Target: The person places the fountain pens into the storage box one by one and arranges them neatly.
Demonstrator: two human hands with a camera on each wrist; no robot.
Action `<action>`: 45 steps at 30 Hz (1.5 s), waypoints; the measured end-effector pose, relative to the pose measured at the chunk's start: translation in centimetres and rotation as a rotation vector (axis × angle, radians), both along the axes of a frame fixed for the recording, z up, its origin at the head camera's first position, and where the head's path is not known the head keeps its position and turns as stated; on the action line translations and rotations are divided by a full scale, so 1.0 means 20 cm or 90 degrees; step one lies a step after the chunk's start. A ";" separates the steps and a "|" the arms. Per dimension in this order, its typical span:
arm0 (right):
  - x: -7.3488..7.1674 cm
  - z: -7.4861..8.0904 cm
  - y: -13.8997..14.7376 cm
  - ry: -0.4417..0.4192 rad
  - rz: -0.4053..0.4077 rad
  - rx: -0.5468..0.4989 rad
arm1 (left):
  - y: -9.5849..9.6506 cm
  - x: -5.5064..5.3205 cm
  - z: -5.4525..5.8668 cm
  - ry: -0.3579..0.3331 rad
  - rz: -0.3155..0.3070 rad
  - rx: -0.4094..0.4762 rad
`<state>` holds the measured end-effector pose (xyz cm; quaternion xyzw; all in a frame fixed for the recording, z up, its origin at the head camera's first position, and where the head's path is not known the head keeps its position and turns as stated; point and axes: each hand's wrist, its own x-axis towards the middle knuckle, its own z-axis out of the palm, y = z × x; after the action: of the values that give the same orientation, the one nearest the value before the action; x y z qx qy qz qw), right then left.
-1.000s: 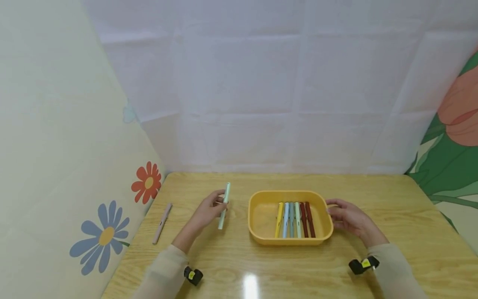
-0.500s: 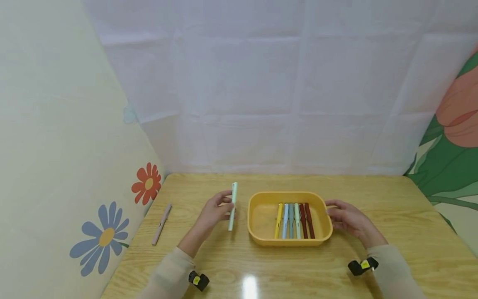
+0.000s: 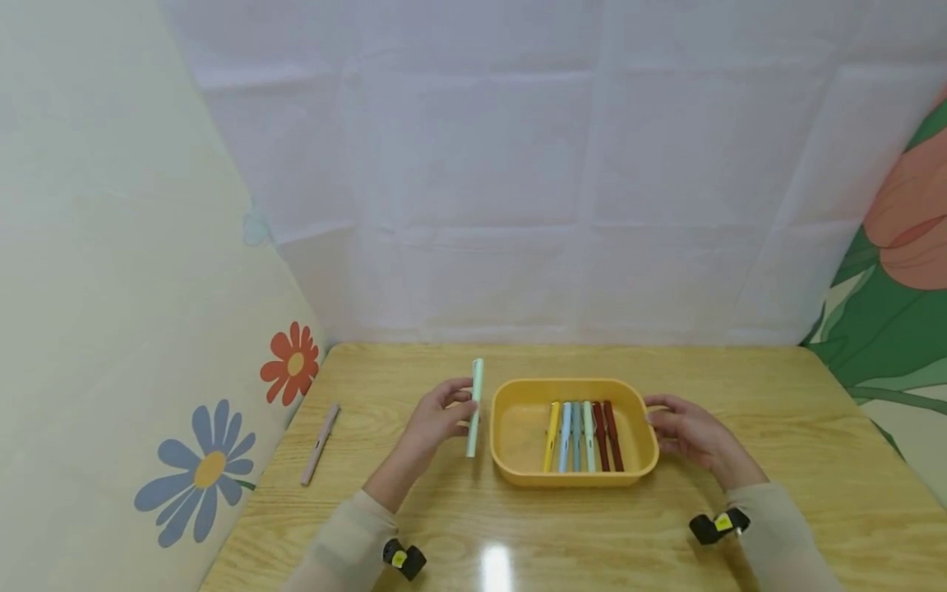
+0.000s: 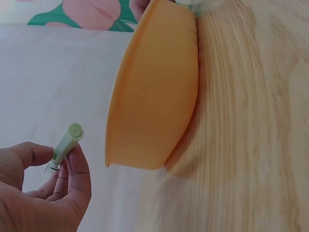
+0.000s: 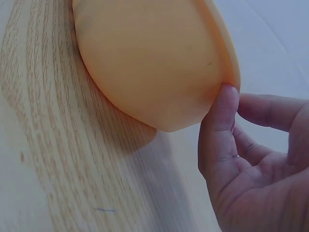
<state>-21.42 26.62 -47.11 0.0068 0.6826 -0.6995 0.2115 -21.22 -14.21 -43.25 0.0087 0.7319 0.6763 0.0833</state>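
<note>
My left hand (image 3: 436,423) pinches a mint-green pen (image 3: 475,407) between thumb and fingers, holding it nearly upright above the table, just left of a yellow tray (image 3: 499,395). In the left wrist view the pen's round end (image 4: 75,130) faces the camera. At the tray's right end, the thumb and index finger of my right hand (image 3: 691,436) pinch the rim. Inside the tray lies a row of pens: a yellow pen (image 3: 552,436), a light blue pen (image 3: 565,436), a grey-blue pen (image 3: 577,436), a mint-green pen (image 3: 589,436) and dark red pens (image 3: 614,436).
A pale pinkish pen (image 3: 321,444) lies alone on the wooden table (image 3: 459,518) at the left. A white cloth (image 3: 473,205) hangs behind the table. Flower-printed sheets cover the left side (image 3: 133,312) and the right side (image 3: 910,329).
My left hand has moved right toward the tray with the mint-green pen, which has tipped closer to upright. The right hand and the tray have hardly moved.
</note>
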 end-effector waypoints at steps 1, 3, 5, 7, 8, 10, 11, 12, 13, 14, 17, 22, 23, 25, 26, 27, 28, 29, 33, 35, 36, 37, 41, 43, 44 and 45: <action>0.00 0.00 0.00 0.000 0.000 -0.001 | 0.01 0.00 0.00 -0.001 -0.004 0.006; 0.00 0.00 0.00 -0.003 -0.001 -0.001 | 0.02 0.00 0.00 0.001 -0.013 0.019; 0.00 0.00 0.00 -0.005 0.000 -0.003 | 0.04 0.00 -0.01 0.002 -0.029 0.034; 0.00 0.00 0.00 -0.006 -0.002 -0.003 | 0.05 -0.01 -0.02 0.001 -0.047 0.048; 0.00 0.00 0.00 -0.006 -0.001 -0.003 | 0.06 -0.01 -0.02 0.000 -0.054 0.054; 0.00 0.00 0.00 -0.004 0.001 -0.003 | 0.08 -0.01 -0.03 -0.002 -0.068 0.063; 0.00 0.00 0.00 -0.004 0.001 -0.003 | 0.09 -0.01 -0.03 -0.003 -0.073 0.066; 0.00 0.00 0.00 -0.004 0.001 -0.002 | 0.09 -0.01 -0.03 -0.004 -0.078 0.070; 0.00 0.00 0.00 -0.004 0.001 -0.002 | 0.10 -0.01 -0.03 -0.005 -0.082 0.073; 0.00 0.00 0.00 -0.003 0.002 -0.002 | 0.11 -0.01 -0.03 -0.007 -0.083 0.076; 0.00 0.00 0.00 -0.005 0.002 -0.004 | 0.14 -0.01 -0.03 -0.010 -0.080 0.078; 0.00 0.00 0.00 -0.004 0.002 -0.013 | 0.17 -0.01 -0.02 -0.014 -0.070 0.074; 0.00 0.00 0.00 -0.004 0.002 -0.014 | 0.17 0.00 -0.02 -0.016 -0.072 0.073; 0.00 0.00 0.00 -0.004 0.005 -0.016 | 0.18 0.00 -0.02 -0.022 -0.077 0.068; 0.00 0.00 0.00 -0.004 0.006 -0.016 | 0.19 0.00 -0.02 -0.024 -0.080 0.064; 0.00 0.00 0.00 -0.004 0.005 -0.016 | 0.19 0.00 -0.02 -0.027 -0.083 0.059; 0.00 0.00 0.00 -0.003 0.007 -0.015 | 0.20 0.00 -0.02 -0.031 -0.084 0.056; 0.00 -0.01 0.00 -0.002 0.008 -0.014 | 0.20 0.01 -0.02 -0.033 -0.085 0.051; 0.00 -0.01 0.00 0.000 0.009 -0.008 | 0.21 0.01 -0.02 -0.038 -0.077 0.040; 0.00 -0.01 0.00 -0.001 0.010 -0.008 | 0.22 0.01 -0.01 -0.038 -0.075 0.037; 0.00 -0.01 0.00 0.000 0.011 -0.008 | 0.22 0.00 -0.01 -0.038 -0.074 0.036; 0.00 -0.01 0.00 0.000 0.011 -0.009 | 0.22 0.00 -0.01 -0.039 -0.075 0.032; 0.00 0.00 0.00 0.001 0.008 -0.010 | 0.24 -0.01 0.01 -0.038 -0.080 0.017; 0.00 0.01 0.00 -0.002 0.005 -0.008 | 0.25 -0.02 0.01 -0.038 -0.087 0.005; 0.00 0.01 0.00 -0.005 0.003 -0.008 | 0.26 -0.02 0.01 -0.038 -0.089 0.001; 0.00 0.01 0.00 -0.008 0.001 -0.008 | 0.27 -0.02 0.01 -0.039 -0.090 -0.004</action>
<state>-21.41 26.58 -46.91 0.0094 0.6770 -0.7035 0.2162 -21.66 -8.79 -43.01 0.0395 0.7287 0.6662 0.1536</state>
